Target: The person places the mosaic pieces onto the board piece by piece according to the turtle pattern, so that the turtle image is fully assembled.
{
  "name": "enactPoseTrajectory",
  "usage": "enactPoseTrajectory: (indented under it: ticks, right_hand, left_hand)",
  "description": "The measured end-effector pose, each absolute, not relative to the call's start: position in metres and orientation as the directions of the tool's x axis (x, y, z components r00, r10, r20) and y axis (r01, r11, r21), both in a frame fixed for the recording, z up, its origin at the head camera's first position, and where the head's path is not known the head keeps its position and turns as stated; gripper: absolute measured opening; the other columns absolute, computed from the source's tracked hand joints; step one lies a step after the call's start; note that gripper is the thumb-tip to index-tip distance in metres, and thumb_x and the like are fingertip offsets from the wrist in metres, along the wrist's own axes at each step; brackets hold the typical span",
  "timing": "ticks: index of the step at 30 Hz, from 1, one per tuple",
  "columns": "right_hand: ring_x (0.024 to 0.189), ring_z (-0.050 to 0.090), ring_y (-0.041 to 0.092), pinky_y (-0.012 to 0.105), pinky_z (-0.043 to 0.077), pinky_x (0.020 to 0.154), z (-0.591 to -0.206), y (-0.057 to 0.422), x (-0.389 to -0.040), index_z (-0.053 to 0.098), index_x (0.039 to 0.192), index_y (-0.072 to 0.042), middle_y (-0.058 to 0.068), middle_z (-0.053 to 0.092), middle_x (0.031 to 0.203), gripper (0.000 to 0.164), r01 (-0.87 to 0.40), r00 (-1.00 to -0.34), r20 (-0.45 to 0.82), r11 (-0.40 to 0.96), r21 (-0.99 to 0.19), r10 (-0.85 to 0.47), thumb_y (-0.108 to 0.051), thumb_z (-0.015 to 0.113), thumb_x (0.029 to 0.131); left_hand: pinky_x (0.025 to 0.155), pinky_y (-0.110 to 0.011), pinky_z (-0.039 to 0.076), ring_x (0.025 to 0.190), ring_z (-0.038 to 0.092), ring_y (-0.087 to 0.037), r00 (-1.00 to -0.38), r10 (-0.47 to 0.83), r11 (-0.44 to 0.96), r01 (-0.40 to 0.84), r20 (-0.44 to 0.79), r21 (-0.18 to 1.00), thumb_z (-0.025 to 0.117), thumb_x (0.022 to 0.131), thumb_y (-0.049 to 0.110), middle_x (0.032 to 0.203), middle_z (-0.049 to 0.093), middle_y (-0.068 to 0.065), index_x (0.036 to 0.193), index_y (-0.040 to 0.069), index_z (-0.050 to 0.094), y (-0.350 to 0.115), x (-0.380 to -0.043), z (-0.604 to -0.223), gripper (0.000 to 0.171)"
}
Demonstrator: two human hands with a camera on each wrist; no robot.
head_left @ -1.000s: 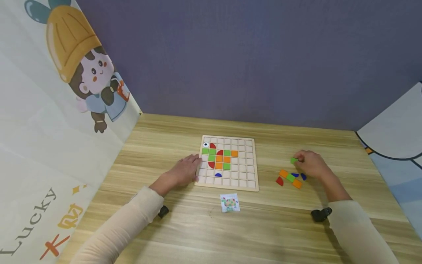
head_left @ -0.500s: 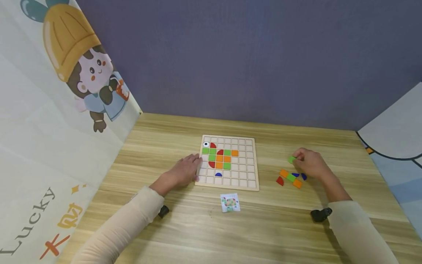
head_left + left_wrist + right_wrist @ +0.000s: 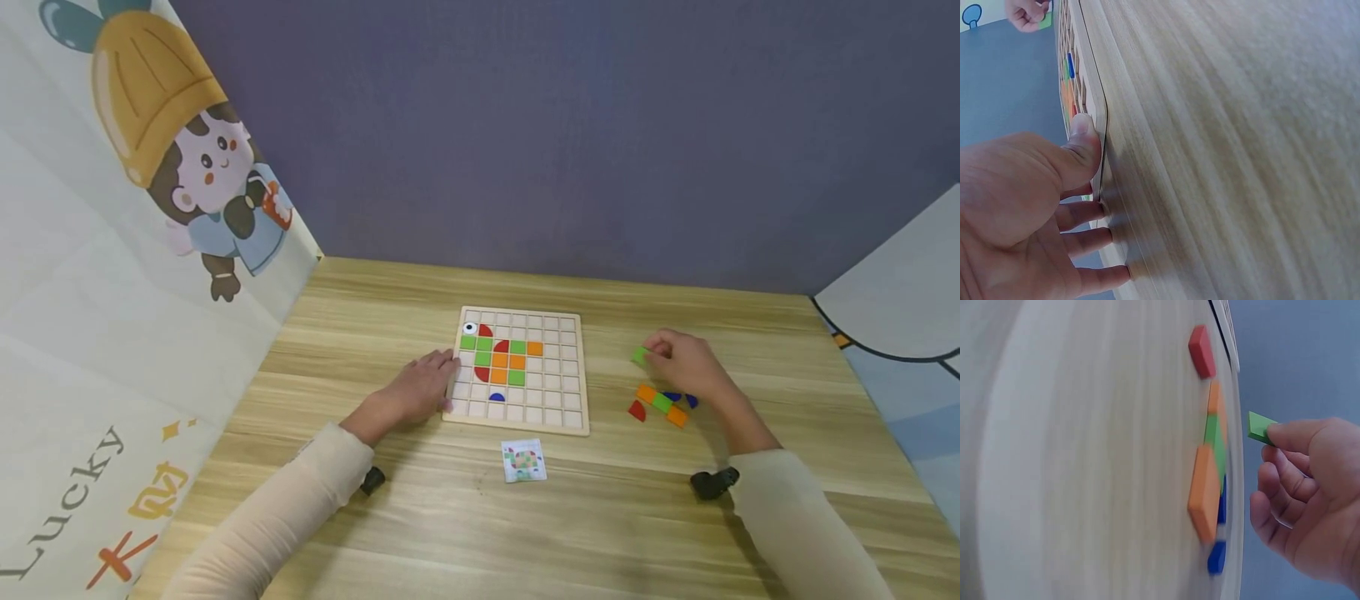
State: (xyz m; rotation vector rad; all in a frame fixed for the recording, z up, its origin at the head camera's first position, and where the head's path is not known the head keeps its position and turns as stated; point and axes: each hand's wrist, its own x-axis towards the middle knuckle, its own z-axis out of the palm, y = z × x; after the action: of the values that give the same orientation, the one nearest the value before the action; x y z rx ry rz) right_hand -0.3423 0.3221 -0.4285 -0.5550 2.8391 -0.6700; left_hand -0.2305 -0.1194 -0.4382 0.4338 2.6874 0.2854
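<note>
My right hand [image 3: 686, 362] pinches a green square tile [image 3: 1260, 427] between thumb and fingertips, above the table and right of the board. Below that hand in the head view lie loose pieces: orange tiles [image 3: 647, 394], a green tile [image 3: 662, 403], a red quarter-round piece [image 3: 637, 411] and blue pieces [image 3: 692, 402]. My left hand [image 3: 422, 387] rests at the left edge of the wooden grid board [image 3: 551, 429], its thumb [image 3: 1084, 144] on the frame and its fingers fairly straight. Green, orange and red pieces, a blue half-round and an eye tile [image 3: 469, 328] sit in the grid.
A small printed picture card [image 3: 523, 461] lies in front of the board. The wooden table [image 3: 585, 533] ends at a dark wall panel [image 3: 570, 150] behind. A cartoon-printed white wall [image 3: 90, 333] stands at the left.
My right hand has moved left toward the board, carrying the green tile away from over the loose pieces. The left hand has stayed at the board's edge.
</note>
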Motion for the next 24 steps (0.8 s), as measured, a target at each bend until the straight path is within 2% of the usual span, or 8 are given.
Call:
enactPoseTrajectory:
  ticks: [4, 11, 18, 24]
  right_hand:
    - [0.095, 0.068, 0.03, 0.047, 0.056, 0.082, -0.425, 0.309, -0.339, 0.067, 0.119, -0.004, 0.016, 0.073, 0.108, 0.025, -0.313, -0.911, -0.09, 0.816, -0.485, -0.403, -0.023, 0.06, 0.103]
    - [0.088, 0.064, 0.021, 0.033, 0.053, 0.074, -0.424, 0.281, -0.338, 0.068, 0.118, -0.007, 0.01, 0.072, 0.103, 0.023, -0.333, -0.89, -0.103, 0.787, -0.52, -0.444, -0.023, 0.061, 0.103]
    - [0.093, 0.066, 0.023, 0.037, 0.055, 0.077, -0.42, 0.253, -0.337, 0.068, 0.119, -0.007, 0.009, 0.072, 0.104, 0.023, -0.367, -0.862, -0.093, 0.739, -0.565, -0.499, -0.02, 0.062, 0.102]
    - [0.089, 0.065, 0.02, 0.033, 0.052, 0.073, -0.419, 0.229, -0.335, 0.068, 0.114, -0.01, 0.007, 0.071, 0.101, 0.017, -0.384, -0.839, -0.092, 0.703, -0.598, -0.537, -0.02, 0.063, 0.102]
  left_hand:
    - [0.123, -0.06, 0.029, 0.156, 0.022, -0.039, -0.872, 0.345, 0.927, 0.259, -0.348, 0.271, 0.063, 0.101, 0.032, 0.169, 0.021, -0.019, 0.16, 0.004, 0.028, -0.119, -0.23, -0.438, 0.074]
    - [0.123, -0.06, 0.029, 0.156, 0.023, -0.04, -0.873, 0.347, 0.926, 0.261, -0.342, 0.273, 0.064, 0.101, 0.031, 0.168, 0.023, -0.019, 0.16, 0.003, 0.028, -0.12, -0.228, -0.437, 0.074]
    - [0.124, -0.06, 0.027, 0.157, 0.021, -0.039, -0.871, 0.341, 0.926, 0.248, -0.353, 0.283, 0.062, 0.101, 0.03, 0.169, 0.021, -0.019, 0.16, 0.003, 0.027, -0.12, -0.227, -0.435, 0.074]
    - [0.123, -0.061, 0.029, 0.156, 0.022, -0.039, -0.876, 0.336, 0.928, 0.245, -0.346, 0.28, 0.064, 0.1, 0.03, 0.169, 0.022, -0.018, 0.16, 0.004, 0.029, -0.12, -0.227, -0.433, 0.074]
